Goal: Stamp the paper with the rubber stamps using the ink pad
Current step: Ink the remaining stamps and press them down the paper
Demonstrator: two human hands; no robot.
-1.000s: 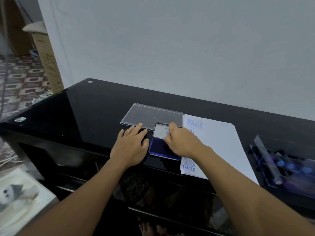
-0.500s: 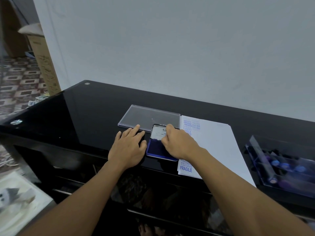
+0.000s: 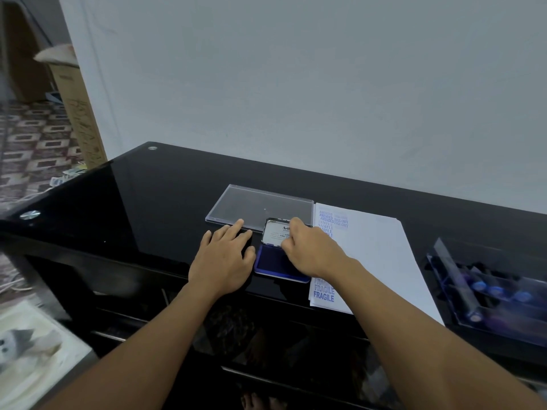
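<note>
A blue ink pad (image 3: 270,264) lies open near the front edge of the black glass table (image 3: 142,202), its lid (image 3: 274,232) tilted up at the back. My right hand (image 3: 313,253) hovers over the pad with fingers curled, holding the lid's right edge; no stamp shows in it. My left hand (image 3: 225,261) rests flat on the table, just left of the pad. The white paper (image 3: 381,255) lies to the right of the pad, with blue prints such as FRAGILE and AMENDED down its left side.
A clear plastic cover (image 3: 260,206) lies flat behind the pad. At the far right stands a clear tray (image 3: 444,261) holding several blue-topped stamps (image 3: 497,290). A wall runs close behind the table. A cardboard box (image 3: 80,113) stands on the floor at left.
Both hands and the lid stay almost where they were. Only the view has shifted slightly.
</note>
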